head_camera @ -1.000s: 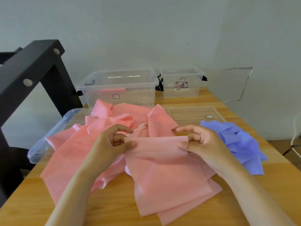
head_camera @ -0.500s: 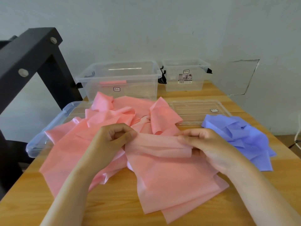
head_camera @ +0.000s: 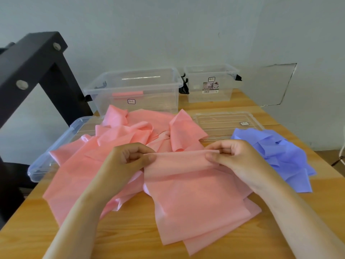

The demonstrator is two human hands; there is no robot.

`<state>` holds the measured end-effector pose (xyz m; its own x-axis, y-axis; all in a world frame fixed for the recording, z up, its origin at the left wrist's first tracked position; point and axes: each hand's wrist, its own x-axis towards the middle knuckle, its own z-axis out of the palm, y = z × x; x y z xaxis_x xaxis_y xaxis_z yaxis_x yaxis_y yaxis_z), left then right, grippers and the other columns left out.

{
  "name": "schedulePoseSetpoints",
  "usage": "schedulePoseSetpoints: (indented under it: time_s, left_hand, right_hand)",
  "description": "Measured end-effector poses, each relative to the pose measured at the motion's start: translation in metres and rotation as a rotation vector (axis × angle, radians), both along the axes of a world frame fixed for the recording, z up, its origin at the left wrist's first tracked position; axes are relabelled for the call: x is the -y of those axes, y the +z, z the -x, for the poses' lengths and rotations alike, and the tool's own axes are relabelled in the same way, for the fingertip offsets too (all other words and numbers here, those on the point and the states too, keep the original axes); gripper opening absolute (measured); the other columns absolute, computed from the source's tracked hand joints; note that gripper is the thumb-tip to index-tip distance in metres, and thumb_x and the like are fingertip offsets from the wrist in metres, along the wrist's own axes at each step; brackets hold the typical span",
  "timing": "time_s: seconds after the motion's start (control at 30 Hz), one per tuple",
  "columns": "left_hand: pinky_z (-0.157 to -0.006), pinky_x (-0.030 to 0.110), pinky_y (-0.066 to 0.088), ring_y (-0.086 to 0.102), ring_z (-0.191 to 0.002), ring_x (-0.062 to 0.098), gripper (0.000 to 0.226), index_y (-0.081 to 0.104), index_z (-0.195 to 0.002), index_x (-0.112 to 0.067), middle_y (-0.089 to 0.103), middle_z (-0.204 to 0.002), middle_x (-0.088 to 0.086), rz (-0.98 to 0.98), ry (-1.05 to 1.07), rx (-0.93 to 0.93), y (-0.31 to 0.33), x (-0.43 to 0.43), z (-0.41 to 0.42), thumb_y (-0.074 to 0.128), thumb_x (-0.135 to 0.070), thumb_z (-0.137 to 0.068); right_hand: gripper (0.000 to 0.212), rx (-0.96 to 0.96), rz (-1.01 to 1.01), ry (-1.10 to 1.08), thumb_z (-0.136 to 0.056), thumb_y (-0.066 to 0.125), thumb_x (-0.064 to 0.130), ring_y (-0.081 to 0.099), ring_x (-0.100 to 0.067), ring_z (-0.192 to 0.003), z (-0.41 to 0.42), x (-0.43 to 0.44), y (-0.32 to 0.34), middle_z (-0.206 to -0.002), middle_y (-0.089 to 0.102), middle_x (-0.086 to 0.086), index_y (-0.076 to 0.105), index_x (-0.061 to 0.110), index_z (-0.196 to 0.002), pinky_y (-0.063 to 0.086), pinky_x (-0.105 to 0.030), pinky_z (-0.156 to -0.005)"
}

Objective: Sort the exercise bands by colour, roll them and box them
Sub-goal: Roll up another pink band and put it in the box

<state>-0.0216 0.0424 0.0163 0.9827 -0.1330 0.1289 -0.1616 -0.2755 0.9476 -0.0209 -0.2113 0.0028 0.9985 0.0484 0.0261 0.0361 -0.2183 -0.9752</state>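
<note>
Left hand (head_camera: 127, 161) & right hand (head_camera: 240, 159) each pinch far edge of thin pink stretchy band (head_camera: 196, 202), fingers curled; align edges square, tension even, roll tight w/o creases.

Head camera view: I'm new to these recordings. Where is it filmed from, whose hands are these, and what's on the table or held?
No machine here: a person wears the camera on the head, so it looks forward and down at their own arms. The left hand and right hand each pinch the folded far edge of a pink band, seemingly starting a roll. More pink bands lie heaped behind it on the wooden table, with purple bands piled to the right. At the back stand two clear boxes: the large box holds one rolled pink band, the small box looks empty. Nearer lie two flat lids, the left lid and the right lid.
</note>
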Motion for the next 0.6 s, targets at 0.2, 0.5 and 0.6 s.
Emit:
schedulePoseSetpoints:
  time_s: [0.2, 0.5, 0.6]
  left_hand:
    - [-0.061, 0.013, 0.049, 0.063, -0.065, 0.010, 0.006, 0.073, -0.084, -0.007, 0.072, -0.074, 0.010, 0.063, 0.001, -0.018, 0.001, -0.004, 0.002, 0.068, -0.006, -0.084]
    - [-0.058, 0.015, 0.048, 0.057, -0.060, 0.012, 0.012, 0.066, -0.085, -0.005, 0.065, -0.066, 0.010, 0.112, -0.033, 0.100, 0.017, -0.006, 0.006, 0.065, -0.015, -0.078]
    - [-0.055, 0.016, 0.047, 0.053, -0.054, 0.015, 0.018, 0.063, -0.087, -0.007, 0.060, -0.061, 0.016, 0.123, -0.056, 0.109, 0.024, -0.005, 0.003, 0.062, -0.021, -0.077]
  right_hand:
    - [0.015, 0.077, -0.031, 0.043, -0.087, 0.068, 0.013, 0.060, -0.002, -0.067, 0.002, 0.001, 0.007, -0.068, 0.067, 0.008, 0.073, 0.022, -0.076, 0.048, -0.014, -0.065]
    - [0.010, 0.147, -0.079, 0.156, -0.084, 0.065, 0.020, 0.053, -0.008, -0.060, 0.007, 0.001, 0.027, -0.069, 0.064, -0.003, 0.067, 0.011, -0.084, 0.042, -0.012, -0.056]
    - [0.007, 0.201, -0.100, 0.145, -0.082, 0.064, 0.017, 0.057, -0.010, -0.064, 0.004, 0.005, 0.038, -0.070, 0.067, -0.005, 0.067, 0.010, -0.081, 0.046, -0.013, -0.059]
